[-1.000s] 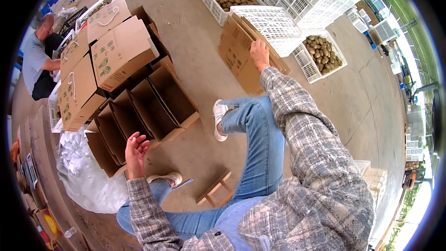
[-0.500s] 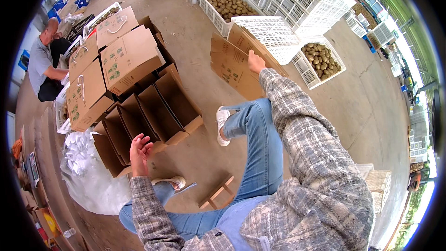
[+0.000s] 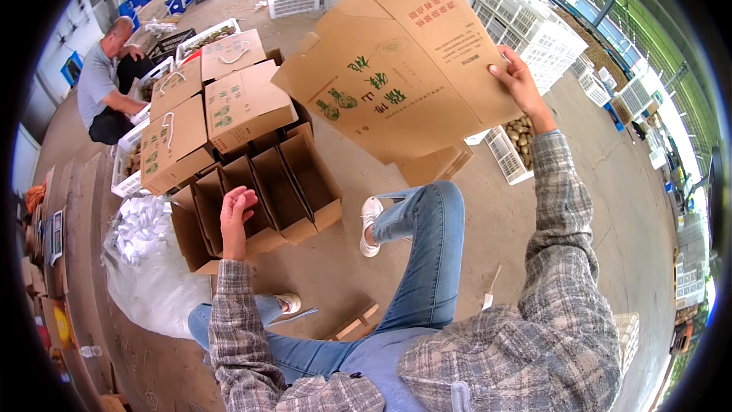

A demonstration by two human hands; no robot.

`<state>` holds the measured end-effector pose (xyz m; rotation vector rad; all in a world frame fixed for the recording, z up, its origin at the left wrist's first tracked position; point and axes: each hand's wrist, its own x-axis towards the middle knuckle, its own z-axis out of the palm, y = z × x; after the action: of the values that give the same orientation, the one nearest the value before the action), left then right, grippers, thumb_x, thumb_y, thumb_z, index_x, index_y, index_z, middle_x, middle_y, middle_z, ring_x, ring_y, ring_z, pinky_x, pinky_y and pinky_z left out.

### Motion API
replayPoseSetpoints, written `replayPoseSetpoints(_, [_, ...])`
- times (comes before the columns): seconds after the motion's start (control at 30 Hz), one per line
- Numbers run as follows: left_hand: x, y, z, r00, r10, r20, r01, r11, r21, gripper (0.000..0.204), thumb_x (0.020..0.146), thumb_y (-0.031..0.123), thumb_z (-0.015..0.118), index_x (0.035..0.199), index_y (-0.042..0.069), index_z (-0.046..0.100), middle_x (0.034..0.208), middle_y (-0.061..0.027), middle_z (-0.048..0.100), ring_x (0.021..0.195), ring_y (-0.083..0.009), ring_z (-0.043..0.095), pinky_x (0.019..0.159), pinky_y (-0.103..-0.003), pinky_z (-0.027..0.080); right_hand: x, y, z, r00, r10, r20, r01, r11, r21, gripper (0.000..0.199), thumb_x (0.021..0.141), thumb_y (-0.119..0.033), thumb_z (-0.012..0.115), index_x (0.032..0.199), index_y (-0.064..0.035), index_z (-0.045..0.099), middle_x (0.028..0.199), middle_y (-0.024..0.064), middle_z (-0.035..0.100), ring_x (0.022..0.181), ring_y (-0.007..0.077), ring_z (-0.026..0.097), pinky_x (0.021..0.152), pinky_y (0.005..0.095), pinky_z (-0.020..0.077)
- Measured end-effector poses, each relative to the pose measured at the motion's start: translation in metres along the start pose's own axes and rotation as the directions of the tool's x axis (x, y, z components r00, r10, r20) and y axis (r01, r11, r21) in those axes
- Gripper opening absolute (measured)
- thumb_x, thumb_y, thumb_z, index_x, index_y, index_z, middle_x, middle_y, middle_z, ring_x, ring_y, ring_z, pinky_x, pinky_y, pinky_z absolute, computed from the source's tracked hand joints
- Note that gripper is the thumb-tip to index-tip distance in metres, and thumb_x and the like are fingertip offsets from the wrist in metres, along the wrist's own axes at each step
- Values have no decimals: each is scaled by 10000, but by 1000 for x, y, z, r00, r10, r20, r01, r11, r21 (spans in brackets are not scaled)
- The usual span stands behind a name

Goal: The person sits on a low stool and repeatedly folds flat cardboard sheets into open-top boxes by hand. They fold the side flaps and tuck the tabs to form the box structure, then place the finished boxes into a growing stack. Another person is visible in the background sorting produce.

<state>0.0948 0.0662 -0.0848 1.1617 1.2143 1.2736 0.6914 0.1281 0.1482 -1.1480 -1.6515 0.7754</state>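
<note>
A flat carton [image 3: 396,69] hangs in the air before a seated person in plaid, lifted within the last second from the stack [image 3: 435,166] leaning low in front of the white crates [image 3: 534,27]. The right hand [image 3: 524,91], which a moment ago was down at that stack, is now raised, its fingers pinching the carton's right edge, thumb on the printed face. By the look of it, one piece has been parted from the rest and is borne by that hand alone, creased but unfolded.

The left hand [image 3: 237,217], its fingers loosely curled and apart, stays up in front of the open boxes [image 3: 328,215] with nothing visible in its grasp; from here one cannot tell whether it brushes their rims.

The carton's left corner reaches toward the closed boxes [image 3: 248,103], its lower corner over the stack; contact with either cannot be judged. Floor [image 3: 347,259] runs between the open boxes and the bent knee [image 3: 438,202], with a white shoe [image 3: 370,221] planted there. The broadest stretch of floor lies to the person's right, beyond the fruit crate [image 3: 505,160].
</note>
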Motion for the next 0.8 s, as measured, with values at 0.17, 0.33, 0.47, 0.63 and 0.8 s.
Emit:
replayPoseSetpoints(0.17, [-27, 133, 12, 932, 327, 154, -343, 935, 91, 407, 1059, 286, 485, 1390, 50, 514, 1275, -38, 604, 1181, -120, 537, 975, -257, 421, -18, -21, 47, 967, -3, 256, -34, 989, 143, 271, 1002, -81, 590, 1267, -64, 536, 1057, 24, 703, 908, 66, 656, 790, 237, 540])
replayPoseSetpoints(0.33, [-65, 149, -15, 874, -1, 485, -116, 971, 211, 339, 1062, 276, 515, 1202, 0, 653, 994, 43, 668, 887, -20, 560, 812, -209, 462, -24, 24, 126, 857, -42, 513, -133, 945, 299, 301, 974, -73, 625, 1264, -74, 543, 1108, 1, 669, 1012, 80, 608, 841, 271, 500])
replayPoseSetpoints(0.47, [-99, 130, -28, 905, -59, 420, -54, 966, 252, 324, 1055, 278, 539, 1135, -2, 681, 894, 65, 648, 797, -7, 504, 718, -206, 438, -45, 16, 198, 915, -332, 227, 395, 848, -353, 435, 868, -75, 716, 1269, -106, 552, 1171, 68, 597, 1092, 202, 579, 917, 357, 456])
replayPoseSetpoints(0.63, [-135, 101, -2, 898, -154, 412, -45, 900, 434, 322, 1047, 269, 555, 1117, -26, 664, 879, 23, 651, 812, -40, 521, 738, -249, 474, -116, -21, 301, 615, -667, 421, 788, 536, -303, 435, 806, -214, 776, 1188, -119, 590, 1159, 83, 585, 1120, 271, 545, 955, 414, 387])
replayPoseSetpoints(0.8, [-141, 52, 8, 907, -224, 357, 50, 898, 437, 333, 1036, 274, 576, 1114, -39, 657, 869, -11, 662, 791, -66, 534, 727, -272, 491, -171, -3, 371, 868, -428, 251, 487, 833, -265, 410, 771, -239, 813, 1087, -92, 597, 1037, 43, 579, 1032, 236, 554, 900, 390, 357])
